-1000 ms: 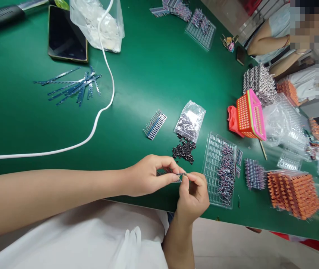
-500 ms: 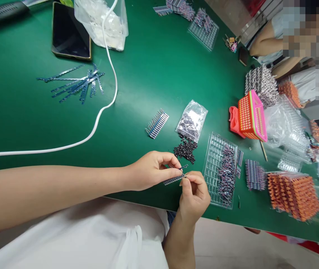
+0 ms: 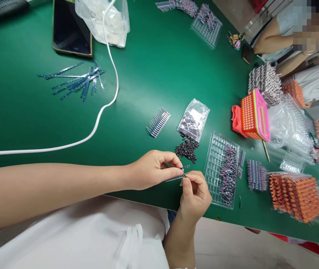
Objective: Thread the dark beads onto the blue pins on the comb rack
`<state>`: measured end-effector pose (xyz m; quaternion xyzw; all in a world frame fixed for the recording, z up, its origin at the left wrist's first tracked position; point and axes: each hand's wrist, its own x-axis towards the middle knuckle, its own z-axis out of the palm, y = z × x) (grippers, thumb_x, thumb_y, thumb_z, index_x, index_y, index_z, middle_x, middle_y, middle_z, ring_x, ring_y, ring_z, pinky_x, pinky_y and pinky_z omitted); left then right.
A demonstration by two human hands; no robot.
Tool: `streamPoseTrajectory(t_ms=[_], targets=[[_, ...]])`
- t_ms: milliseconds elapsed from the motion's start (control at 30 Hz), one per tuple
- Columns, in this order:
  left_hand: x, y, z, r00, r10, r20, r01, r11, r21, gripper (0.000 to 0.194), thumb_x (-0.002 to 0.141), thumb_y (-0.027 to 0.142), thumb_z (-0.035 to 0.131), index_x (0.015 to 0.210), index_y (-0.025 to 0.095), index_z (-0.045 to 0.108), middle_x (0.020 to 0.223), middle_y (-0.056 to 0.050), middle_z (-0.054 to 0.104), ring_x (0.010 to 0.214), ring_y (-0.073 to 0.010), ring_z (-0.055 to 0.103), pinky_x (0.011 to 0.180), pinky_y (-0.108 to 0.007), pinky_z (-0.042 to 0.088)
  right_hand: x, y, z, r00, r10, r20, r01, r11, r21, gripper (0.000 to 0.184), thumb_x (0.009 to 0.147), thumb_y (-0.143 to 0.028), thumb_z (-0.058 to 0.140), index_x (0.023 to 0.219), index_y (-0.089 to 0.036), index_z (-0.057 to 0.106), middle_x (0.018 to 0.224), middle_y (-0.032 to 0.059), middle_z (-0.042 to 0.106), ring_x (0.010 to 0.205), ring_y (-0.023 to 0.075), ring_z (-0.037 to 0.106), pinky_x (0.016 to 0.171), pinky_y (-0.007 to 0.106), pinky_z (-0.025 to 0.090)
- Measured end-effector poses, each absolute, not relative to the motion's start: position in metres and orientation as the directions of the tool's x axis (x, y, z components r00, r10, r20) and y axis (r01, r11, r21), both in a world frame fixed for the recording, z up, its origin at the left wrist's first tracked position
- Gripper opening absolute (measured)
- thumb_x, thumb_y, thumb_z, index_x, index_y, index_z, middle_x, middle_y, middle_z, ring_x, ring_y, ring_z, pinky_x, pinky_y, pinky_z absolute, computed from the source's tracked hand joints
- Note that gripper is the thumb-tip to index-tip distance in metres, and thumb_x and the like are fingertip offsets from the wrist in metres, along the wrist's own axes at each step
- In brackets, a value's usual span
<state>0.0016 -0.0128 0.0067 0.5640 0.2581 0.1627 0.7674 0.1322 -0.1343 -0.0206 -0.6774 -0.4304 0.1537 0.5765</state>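
Observation:
My left hand [image 3: 155, 170] is closed on a thin comb-like strip of small pins [image 3: 174, 179], its lower row of teeth showing under the fingers. Touching the left fingertips, my right hand [image 3: 195, 194] pinches something tiny at the strip's right end; the fingers hide what it is. Just beyond the hands lies a heap of small black beads [image 3: 186, 148], spilling from a clear plastic bag [image 3: 194, 117]. A similar pin strip [image 3: 158, 122] rests on the table to the left of the bag. Right of my hands, a clear tray [image 3: 213, 164] holds many purplish-dark pin pieces [image 3: 228, 173].
A white cable [image 3: 99, 117] crosses the left side, near blue strips [image 3: 85, 80], a phone [image 3: 72, 30] and a plastic tub [image 3: 124, 33]. To the right stand a red-pink basket [image 3: 253, 114], stacked orange pieces [image 3: 295, 196] and bundled strips [image 3: 257, 175]. Another person sits at the far right.
My left fingers have shifted on the strip, so more of its toothed row shows below them. My right hand keeps its pinch at nearly the same spot. The view has shifted slightly.

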Motion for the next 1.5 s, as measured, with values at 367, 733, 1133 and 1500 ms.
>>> streamPoseTrajectory(t_ms=[367, 733, 1133, 1500], targets=[[0.001, -0.0119, 0.0081, 0.815, 0.538, -0.217, 0.054, 0.302, 0.952, 0.017, 0.086, 0.031, 0.063, 0.086, 0.015, 0.068, 0.08, -0.002, 0.069, 0.073, -0.0144, 0.062, 0.068, -0.026, 0.05, 0.1306, -0.1328, -0.0192, 0.598, 0.751, 0.281, 0.354, 0.066, -0.933, 0.004, 0.085, -0.018, 0.066, 0.082, -0.02, 0.064, 0.075, 0.0, 0.056, 0.068, 0.0132, 0.054, 0.058, 0.026, 0.042], [0.0006, -0.0096, 0.0109, 0.811, 0.555, -0.187, 0.061, 0.237, 0.97, 0.015, 0.087, 0.028, 0.063, 0.086, 0.015, 0.069, 0.082, -0.002, 0.07, 0.074, -0.0135, 0.062, 0.068, -0.024, 0.048, 0.1312, -0.1341, -0.0176, 0.603, 0.764, 0.229, 0.355, 0.0, -0.935, 0.008, 0.086, -0.023, 0.066, 0.081, -0.019, 0.062, 0.075, 0.0005, 0.054, 0.068, 0.0136, 0.054, 0.058, 0.027, 0.043], [0.001, -0.0091, 0.011, 0.811, 0.547, -0.206, 0.075, 0.252, 0.965, 0.015, 0.087, 0.029, 0.061, 0.085, 0.014, 0.067, 0.078, -0.001, 0.067, 0.071, -0.0128, 0.059, 0.066, -0.024, 0.046, 0.1315, -0.1338, -0.02, 0.597, 0.765, 0.241, 0.319, 0.049, -0.946, 0.004, 0.085, -0.018, 0.067, 0.083, -0.02, 0.065, 0.076, 0.0002, 0.055, 0.069, 0.0132, 0.054, 0.057, 0.025, 0.041], [0.0005, -0.0089, 0.0113, 0.817, 0.546, -0.185, 0.059, 0.241, 0.969, 0.014, 0.087, 0.026, 0.061, 0.085, 0.014, 0.068, 0.079, -0.002, 0.069, 0.074, -0.0135, 0.06, 0.069, -0.025, 0.047, 0.1332, -0.1343, -0.0199, 0.582, 0.792, 0.184, 0.219, 0.065, -0.973, 0.003, 0.085, -0.018, 0.066, 0.084, -0.02, 0.065, 0.076, -0.001, 0.055, 0.064, 0.011, 0.052, 0.055, 0.024, 0.039]])
